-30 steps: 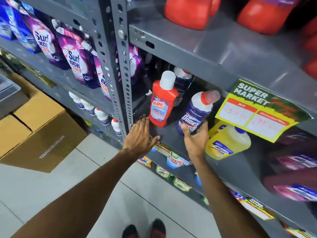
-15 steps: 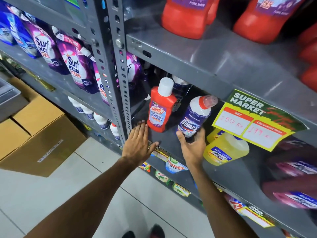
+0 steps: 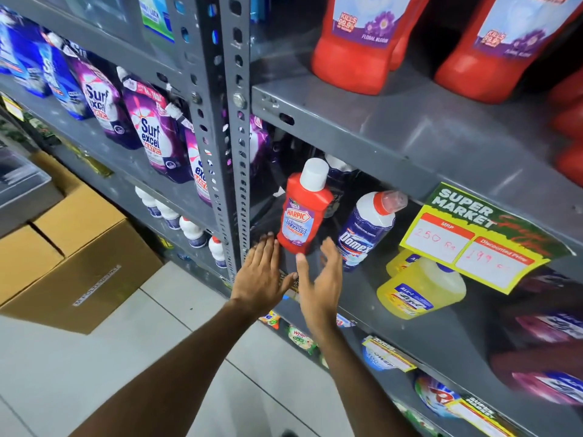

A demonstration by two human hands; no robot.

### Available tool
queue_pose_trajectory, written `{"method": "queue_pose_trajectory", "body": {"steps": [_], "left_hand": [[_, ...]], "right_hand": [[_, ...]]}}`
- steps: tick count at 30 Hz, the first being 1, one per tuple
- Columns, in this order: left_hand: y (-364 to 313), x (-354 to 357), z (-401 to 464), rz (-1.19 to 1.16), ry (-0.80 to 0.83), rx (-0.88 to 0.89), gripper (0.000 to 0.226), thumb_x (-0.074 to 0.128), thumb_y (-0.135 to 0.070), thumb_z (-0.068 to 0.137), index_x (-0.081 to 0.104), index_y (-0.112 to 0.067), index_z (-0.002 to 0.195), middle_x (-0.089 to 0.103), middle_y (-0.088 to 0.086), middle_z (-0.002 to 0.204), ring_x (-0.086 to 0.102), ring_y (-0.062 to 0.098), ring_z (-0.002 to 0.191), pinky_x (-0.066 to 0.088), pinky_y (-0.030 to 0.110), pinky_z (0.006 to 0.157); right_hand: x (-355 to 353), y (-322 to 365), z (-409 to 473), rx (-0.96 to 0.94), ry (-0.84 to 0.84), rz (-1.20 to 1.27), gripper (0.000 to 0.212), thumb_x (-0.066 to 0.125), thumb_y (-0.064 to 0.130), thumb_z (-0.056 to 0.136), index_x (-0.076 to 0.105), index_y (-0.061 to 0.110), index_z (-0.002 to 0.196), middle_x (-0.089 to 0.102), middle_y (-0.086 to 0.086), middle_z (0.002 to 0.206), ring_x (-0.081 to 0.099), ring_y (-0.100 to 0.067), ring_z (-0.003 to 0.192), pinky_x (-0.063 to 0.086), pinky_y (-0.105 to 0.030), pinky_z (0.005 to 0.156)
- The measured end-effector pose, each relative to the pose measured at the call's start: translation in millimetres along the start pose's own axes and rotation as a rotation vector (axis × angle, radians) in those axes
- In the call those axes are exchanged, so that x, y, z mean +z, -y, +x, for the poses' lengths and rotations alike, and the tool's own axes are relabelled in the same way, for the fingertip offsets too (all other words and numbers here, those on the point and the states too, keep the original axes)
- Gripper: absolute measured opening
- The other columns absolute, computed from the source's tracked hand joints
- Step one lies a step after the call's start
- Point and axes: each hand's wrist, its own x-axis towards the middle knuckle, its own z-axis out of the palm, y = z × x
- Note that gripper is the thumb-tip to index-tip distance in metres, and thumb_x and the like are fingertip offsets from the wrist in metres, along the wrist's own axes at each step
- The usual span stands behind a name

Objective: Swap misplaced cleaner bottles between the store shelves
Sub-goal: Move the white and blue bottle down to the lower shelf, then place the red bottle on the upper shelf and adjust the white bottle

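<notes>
A red Harpic bottle [image 3: 303, 212] with a white cap stands on the middle grey shelf [image 3: 394, 298], just right of the upright post. A blue and white Domex bottle [image 3: 366, 231] with a red cap stands to its right, untouched. My left hand [image 3: 262, 275] is flat and open at the shelf edge, just below and left of the Harpic bottle. My right hand [image 3: 318, 285] is open, fingers spread, below the gap between the two bottles and holding nothing. Large red bottles [image 3: 362, 42] stand on the shelf above.
A yellow cleaner bottle [image 3: 422, 288] stands right of the Domex, under a yellow price sign [image 3: 473, 238]. Purple Surf Excel pouches [image 3: 151, 134] fill the left unit past the perforated post [image 3: 227, 137]. Cardboard boxes [image 3: 79, 257] sit on the floor at left. Packets line the lower shelf.
My right hand has let go of the Domex bottle and slid left toward the Harpic bottle. My left hand stayed at the shelf edge. The view has tilted upward a little.
</notes>
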Motion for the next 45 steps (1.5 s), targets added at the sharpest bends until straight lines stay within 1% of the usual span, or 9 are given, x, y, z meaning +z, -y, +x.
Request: {"method": "queue_pose_trajectory", "body": {"steps": [7,9,13,16,20,30,35,38,45], "left_hand": [[2.1,-6.4,-0.6,0.064,0.046,0.026,0.11,-0.028,-0.074,0.085,-0.007,0.001,0.161,-0.008,0.021,0.172,-0.007,0.033,0.161,0.004,0.047,0.131],[6.2,-7.8,-4.6,0.103,0.05,0.05,0.105,-0.018,-0.075,0.09,-0.007,0.002,0.161,-0.006,0.023,0.172,-0.005,0.034,0.161,0.006,0.047,0.131],[10.2,-22.7,-32.3,0.022,0.023,0.099,0.096,0.005,-0.072,0.103,0.005,0.002,0.162,0.001,0.022,0.172,0.0,0.033,0.161,0.009,0.048,0.131],[12.7,-47.5,-58.0,0.032,-0.075,0.118,0.089,0.021,-0.066,0.107,0.025,0.006,0.159,0.02,0.025,0.169,0.02,0.036,0.158,0.019,0.049,0.129],[10.6,-97.6,-93.5,0.079,-0.185,0.145,0.086,0.034,-0.062,0.105,0.035,0.008,0.155,0.032,0.027,0.164,0.032,0.037,0.153,0.009,0.043,0.13],[-13.2,-231.4,-123.0,0.061,-0.343,0.262,0.088,0.034,-0.064,0.107,0.009,-0.003,0.164,0.009,0.019,0.173,0.003,0.028,0.162,0.012,0.047,0.131],[-27.0,-306.3,-97.7,0.017,-0.476,0.246,0.092,0.033,-0.066,0.105,0.014,0.002,0.163,0.009,0.021,0.173,0.006,0.03,0.162,0.011,0.047,0.131],[-37.9,-333.9,-82.7,0.042,-0.526,0.219,0.093,0.029,-0.067,0.105,0.016,0.006,0.161,0.012,0.025,0.172,0.009,0.033,0.161,0.012,0.046,0.131],[-58.5,-341.5,-42.1,0.003,-0.342,0.105,0.112,-0.003,-0.08,0.089,0.003,0.005,0.162,0.003,0.023,0.173,0.001,0.031,0.162,0.004,0.044,0.132]], "right_hand": [[13.9,18.6,48.4,-0.014,0.068,-0.073,0.056,0.083,0.029,0.089,0.055,0.008,0.132,0.073,-0.01,0.12,0.069,-0.017,0.102,0.057,-0.022,0.091],[13.4,20.7,50.1,0.015,0.103,-0.086,0.052,0.082,0.027,0.089,0.057,0.006,0.129,0.074,-0.012,0.119,0.068,-0.016,0.098,0.058,-0.031,0.089],[-1.7,25.5,29.7,0.015,0.122,-0.107,0.049,0.084,0.021,0.087,0.06,0.006,0.128,0.073,-0.007,0.116,0.068,-0.015,0.098,0.054,-0.013,0.083],[-19.2,35.7,2.4,0.043,0.162,-0.088,0.046,0.082,0.019,0.087,0.062,0.013,0.128,0.073,-0.005,0.118,0.071,-0.018,0.104,0.059,-0.031,0.091],[-46.6,72.4,-32.2,0.021,0.184,-0.136,0.047,0.082,0.027,0.087,0.062,0.021,0.13,0.075,0.002,0.117,0.072,-0.011,0.1,0.058,-0.024,0.086],[-121.4,200.7,-73.4,-0.209,0.133,-0.11,0.045,0.088,0.033,0.082,0.068,0.032,0.122,0.074,0.028,0.098,0.073,0.008,0.092,0.057,-0.017,0.084],[-156.6,266.2,-57.0,-0.321,0.068,-0.056,0.044,0.085,0.038,0.081,0.067,0.031,0.12,0.08,0.015,0.103,0.076,-0.003,0.093,0.062,-0.035,0.087],[-178.3,303.7,-40.6,-0.377,-0.001,-0.082,0.042,0.088,0.031,0.08,0.07,0.025,0.117,0.078,0.018,0.096,0.073,0.007,0.088,0.059,-0.025,0.084],[-199.5,338.7,11.2,-0.41,-0.084,-0.116,0.053,0.086,0.036,0.075,0.067,0.033,0.124,0.079,0.014,0.112,0.075,-0.003,0.102,0.062,-0.039,0.093]]}}
